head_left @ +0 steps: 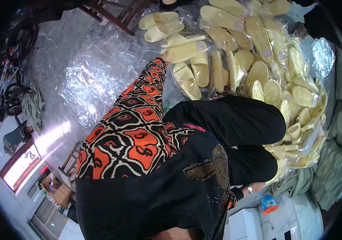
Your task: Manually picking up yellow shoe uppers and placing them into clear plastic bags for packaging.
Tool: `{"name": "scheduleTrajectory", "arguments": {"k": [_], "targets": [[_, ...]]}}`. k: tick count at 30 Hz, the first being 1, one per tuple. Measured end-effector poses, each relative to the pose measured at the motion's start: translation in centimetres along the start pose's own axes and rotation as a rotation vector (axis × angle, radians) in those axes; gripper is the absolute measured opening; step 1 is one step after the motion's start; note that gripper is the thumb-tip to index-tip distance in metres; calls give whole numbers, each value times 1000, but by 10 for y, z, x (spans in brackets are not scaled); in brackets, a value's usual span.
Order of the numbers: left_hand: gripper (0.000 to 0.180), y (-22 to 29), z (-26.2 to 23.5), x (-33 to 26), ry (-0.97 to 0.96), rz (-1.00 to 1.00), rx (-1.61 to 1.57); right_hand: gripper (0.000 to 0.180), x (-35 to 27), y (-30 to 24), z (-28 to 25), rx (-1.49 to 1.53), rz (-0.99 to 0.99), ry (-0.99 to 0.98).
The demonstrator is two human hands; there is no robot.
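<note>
Left hand (164, 57): fingers look closed on the left end of 1 pale yellow slipper pair (187, 52), at the upper middle, off the left edge of the main pile. Grip partly hidden. Right hand (256, 187): low on the right, past the knees, near the pile's lower edge. Can't tell if it's open or gripping.

Progress, my read: sorting/bagging looks well along. Most slippers in the slipper pile (273, 92) appear to sit in clear bags, and several soles carry small white labels. 1 wrapped pair (161, 26) lies apart, upper left of the held pair. The ribbed pair (191, 80) just below it: can't confirm a bag. Remaining count unknown; overlaps hide too much.

Materials: slippers look like moulded foam or plastic, satin sheen, flat oval soles, broad straps, some finely ribbed. Film is thin, glossy, crinkled, so it probably slips and clings. Big clear film heap (91, 88) on the grey floor (53, 76), left of the patterned sleeve (133, 120); silvery film bundle (323, 58) upper right. Grey-green cloth (331, 176) lower right: soft, matte, folded.
</note>
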State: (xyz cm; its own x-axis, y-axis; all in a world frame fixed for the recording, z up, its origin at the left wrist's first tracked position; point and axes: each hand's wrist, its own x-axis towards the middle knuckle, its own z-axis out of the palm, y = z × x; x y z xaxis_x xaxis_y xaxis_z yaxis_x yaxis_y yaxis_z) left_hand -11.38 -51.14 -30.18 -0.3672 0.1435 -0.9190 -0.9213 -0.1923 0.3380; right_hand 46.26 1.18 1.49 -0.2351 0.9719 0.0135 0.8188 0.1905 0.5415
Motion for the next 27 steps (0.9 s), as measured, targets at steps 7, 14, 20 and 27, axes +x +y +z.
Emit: {"name": "scheduleTrajectory", "arguments": {"k": [7,14,20,27], "targets": [[18,-2,59,-9,41,-42,-4,22,-6,7,-2,58,34,109],[36,29,185,-97,46,578,468,23,-17,-17,-49,430,243,189],[26,64,254,-207,-629,824,474,28,9,-78,-144,1035,123,479],[32,86,347,-315,-1180,752,787,24,22,-177,-279,1372,-485,464]]}}
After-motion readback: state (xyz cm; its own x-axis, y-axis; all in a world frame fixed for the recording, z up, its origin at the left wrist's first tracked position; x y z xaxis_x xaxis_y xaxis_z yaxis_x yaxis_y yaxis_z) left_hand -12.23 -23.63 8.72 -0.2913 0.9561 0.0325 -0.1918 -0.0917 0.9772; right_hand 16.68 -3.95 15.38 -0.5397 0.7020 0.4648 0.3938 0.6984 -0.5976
